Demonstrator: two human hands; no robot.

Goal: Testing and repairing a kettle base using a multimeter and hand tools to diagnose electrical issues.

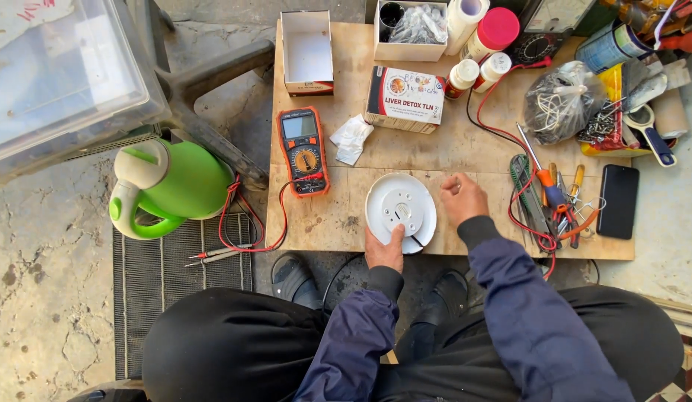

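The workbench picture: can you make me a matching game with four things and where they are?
Things:
1. white round disc
2. orange multimeter
3. green kettle
4. black phone

Places:
A. on the floor, left of the wooden board
B. at the board's right edge, beside the screwdrivers
C. under the left hand, near the board's front edge
D. on the board's left side, red leads trailing off it

Pairs: 1-C, 2-D, 3-A, 4-B

Even, soft daylight, faint shadows, sharp focus, perhaps slight bending at the edges
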